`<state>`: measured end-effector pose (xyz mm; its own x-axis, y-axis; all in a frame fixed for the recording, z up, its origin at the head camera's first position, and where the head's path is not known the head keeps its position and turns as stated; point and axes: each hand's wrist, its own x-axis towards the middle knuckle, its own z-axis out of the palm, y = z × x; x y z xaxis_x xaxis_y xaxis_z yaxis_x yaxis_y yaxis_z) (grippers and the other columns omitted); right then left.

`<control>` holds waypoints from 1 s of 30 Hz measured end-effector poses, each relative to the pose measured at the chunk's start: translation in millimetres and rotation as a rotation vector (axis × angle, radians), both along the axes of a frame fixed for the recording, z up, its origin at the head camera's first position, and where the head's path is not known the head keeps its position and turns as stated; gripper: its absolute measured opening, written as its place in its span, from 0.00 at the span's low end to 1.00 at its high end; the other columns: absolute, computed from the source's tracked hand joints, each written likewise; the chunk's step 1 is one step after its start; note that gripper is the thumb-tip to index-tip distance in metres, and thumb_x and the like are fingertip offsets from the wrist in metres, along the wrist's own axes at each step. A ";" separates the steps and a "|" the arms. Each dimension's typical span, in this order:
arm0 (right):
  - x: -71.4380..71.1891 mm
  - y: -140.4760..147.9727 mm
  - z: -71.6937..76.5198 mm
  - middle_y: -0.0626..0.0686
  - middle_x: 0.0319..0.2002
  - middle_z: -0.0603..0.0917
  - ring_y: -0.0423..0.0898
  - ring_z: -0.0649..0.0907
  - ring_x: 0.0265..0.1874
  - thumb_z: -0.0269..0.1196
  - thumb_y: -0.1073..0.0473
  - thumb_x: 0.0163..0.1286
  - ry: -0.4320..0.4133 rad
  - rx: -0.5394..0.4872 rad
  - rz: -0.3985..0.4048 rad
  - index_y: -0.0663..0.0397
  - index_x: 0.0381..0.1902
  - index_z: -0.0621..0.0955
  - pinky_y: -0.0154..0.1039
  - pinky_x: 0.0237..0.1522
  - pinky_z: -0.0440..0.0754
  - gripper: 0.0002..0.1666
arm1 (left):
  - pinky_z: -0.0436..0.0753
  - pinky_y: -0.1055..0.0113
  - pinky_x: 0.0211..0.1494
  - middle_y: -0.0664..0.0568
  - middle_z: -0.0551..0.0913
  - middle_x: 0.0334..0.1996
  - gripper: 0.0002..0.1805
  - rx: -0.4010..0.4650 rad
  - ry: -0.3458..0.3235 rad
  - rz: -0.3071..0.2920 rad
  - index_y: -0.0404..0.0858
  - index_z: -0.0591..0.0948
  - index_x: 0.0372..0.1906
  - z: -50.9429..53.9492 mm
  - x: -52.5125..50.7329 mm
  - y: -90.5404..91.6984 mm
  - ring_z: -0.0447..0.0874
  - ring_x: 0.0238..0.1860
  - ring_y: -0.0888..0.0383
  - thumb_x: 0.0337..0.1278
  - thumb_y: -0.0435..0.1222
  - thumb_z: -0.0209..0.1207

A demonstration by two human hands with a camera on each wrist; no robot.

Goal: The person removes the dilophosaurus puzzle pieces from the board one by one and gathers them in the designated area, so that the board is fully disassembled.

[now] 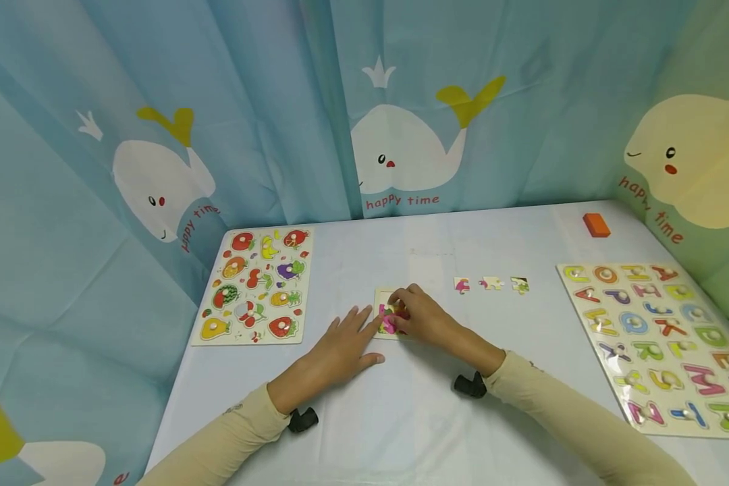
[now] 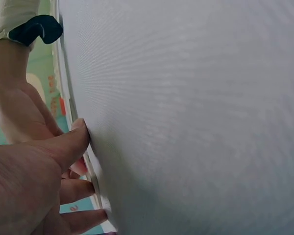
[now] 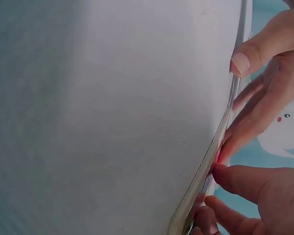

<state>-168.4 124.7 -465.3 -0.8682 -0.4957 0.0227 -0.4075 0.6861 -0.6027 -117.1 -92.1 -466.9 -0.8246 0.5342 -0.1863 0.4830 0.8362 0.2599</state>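
A small jigsaw board [image 1: 381,297] with a pale frame lies mid-table, with pink and green puzzle pieces [image 1: 389,322] in it. My right hand [image 1: 424,317] is over its right side, fingers curled and thumb bent toward them, pinching a puzzle piece that is mostly hidden. In the right wrist view the right thumb [image 3: 240,181] touches something pink at the board's surface. My left hand [image 1: 339,347] lies with fingers extended at the board's left edge, a fingertip touching it; its thumb [image 2: 71,144] shows in the left wrist view. Three loose jigsaw pieces [image 1: 491,283] lie in a row to the right.
A fruit peg puzzle [image 1: 307,297] lies at the left of the table, and a letter peg puzzle [image 1: 607,378] at the right. An orange block [image 1: 596,225] sits near the back right. Curtains with whales [image 1: 401,148] hang behind and beside the table.
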 end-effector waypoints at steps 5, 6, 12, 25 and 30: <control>-0.8 -0.3 -1.9 0.59 0.44 0.80 0.47 0.81 0.39 0.71 0.66 0.70 0.032 0.008 0.021 0.64 0.51 0.81 0.43 0.45 0.85 0.15 | 0.64 0.36 0.79 0.43 0.58 0.84 0.42 0.007 -0.014 0.011 0.44 0.62 0.84 1.8 1.7 -0.7 0.55 0.84 0.39 0.75 0.58 0.57; -0.9 -0.8 -1.8 0.58 0.44 0.80 0.47 0.81 0.39 0.71 0.66 0.70 0.030 0.013 0.020 0.64 0.51 0.81 0.42 0.45 0.85 0.15 | 0.64 0.36 0.79 0.43 0.58 0.84 0.42 0.007 -0.015 0.011 0.44 0.62 0.84 1.7 1.7 -1.0 0.55 0.84 0.39 0.75 0.58 0.57; -1.5 -2.7 0.3 0.57 0.43 0.80 0.47 0.81 0.38 0.72 0.65 0.70 0.011 0.038 0.011 0.63 0.52 0.81 0.41 0.44 0.85 0.16 | 0.65 0.36 0.78 0.42 0.60 0.83 0.39 0.019 -0.021 -0.004 0.43 0.65 0.82 2.8 3.9 -4.6 0.57 0.83 0.38 0.76 0.56 0.58; -2.8 -2.1 3.0 0.58 0.44 0.80 0.49 0.81 0.40 0.75 0.65 0.67 0.034 0.043 -0.004 0.61 0.50 0.80 0.47 0.51 0.88 0.18 | 0.64 0.37 0.79 0.43 0.61 0.83 0.37 0.038 -0.032 -0.015 0.44 0.67 0.82 1.8 4.5 -8.2 0.57 0.83 0.39 0.77 0.55 0.57; -4.6 -2.7 2.4 0.58 0.45 0.80 0.49 0.81 0.40 0.75 0.64 0.67 0.025 0.047 -0.021 0.60 0.49 0.79 0.46 0.51 0.88 0.18 | 0.64 0.37 0.79 0.43 0.60 0.83 0.37 0.041 -0.033 -0.015 0.44 0.66 0.82 1.6 3.9 -8.3 0.57 0.83 0.39 0.77 0.55 0.57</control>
<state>-173.0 122.0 -462.9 -0.8780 -0.4781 0.0212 -0.4067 0.7221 -0.5596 -113.3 -100.4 -465.3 -0.8101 0.5544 -0.1908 0.4862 0.8171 0.3099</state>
